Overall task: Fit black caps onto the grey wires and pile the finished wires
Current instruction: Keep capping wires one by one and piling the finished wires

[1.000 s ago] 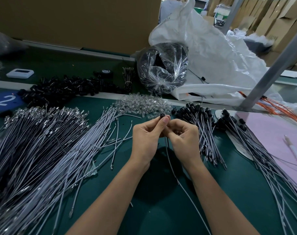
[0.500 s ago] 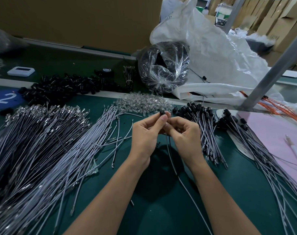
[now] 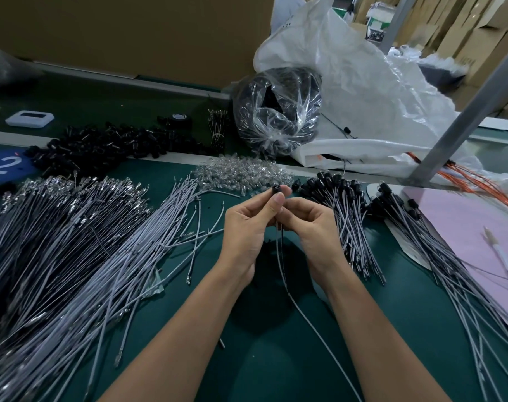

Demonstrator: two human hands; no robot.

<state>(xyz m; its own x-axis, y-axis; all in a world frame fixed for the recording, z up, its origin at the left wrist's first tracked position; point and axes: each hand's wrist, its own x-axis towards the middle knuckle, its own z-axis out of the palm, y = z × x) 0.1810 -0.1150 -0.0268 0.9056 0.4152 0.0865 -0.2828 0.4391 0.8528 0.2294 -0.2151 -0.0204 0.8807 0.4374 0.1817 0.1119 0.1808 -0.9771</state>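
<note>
Hands barely shifted, left hand [image 3: 247, 224] pinching black cap [image 3: 276, 189], right hand [image 3: 313, 227] gripping grey wire [image 3: 311, 326]

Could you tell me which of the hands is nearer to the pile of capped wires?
Right. The right hand sits just beside the pile of capped wires; the left hand is farther away, across the right hand.

hands [image 3: 279, 227] pinching black cap [image 3: 276, 189], grey wire [image 3: 311, 323]

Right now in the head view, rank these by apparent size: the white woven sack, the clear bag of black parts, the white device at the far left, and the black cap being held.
1. white woven sack
2. clear bag of black parts
3. white device
4. black cap, pinched in the left hand

The order looks clear despite differing distances.
</note>
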